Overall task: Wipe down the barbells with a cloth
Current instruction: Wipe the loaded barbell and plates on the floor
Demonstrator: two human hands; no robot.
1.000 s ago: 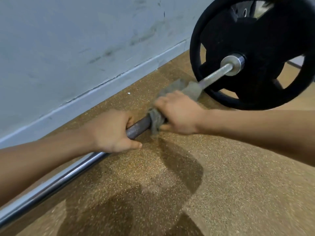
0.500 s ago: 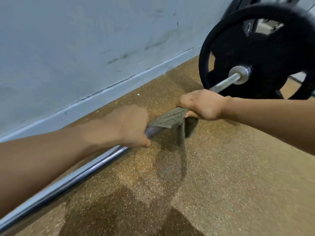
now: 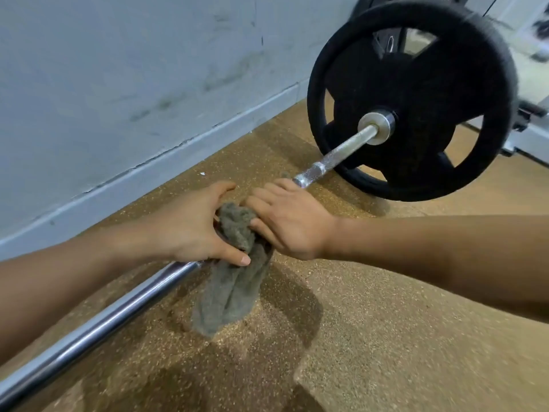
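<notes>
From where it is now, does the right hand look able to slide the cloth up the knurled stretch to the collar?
Probably yes. The right hand holds the cloth on the bar, and the stretch up to the collar is bare. The plate sits beyond it.

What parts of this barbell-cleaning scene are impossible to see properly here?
- Barbell: its near end runs off the head view's lower-left edge; the stretch under the cloth and both hands is hidden.
- Right hand: fingertips tucked behind the cloth.
- Equipment behind the weight plate: blurred and cut off.
</notes>
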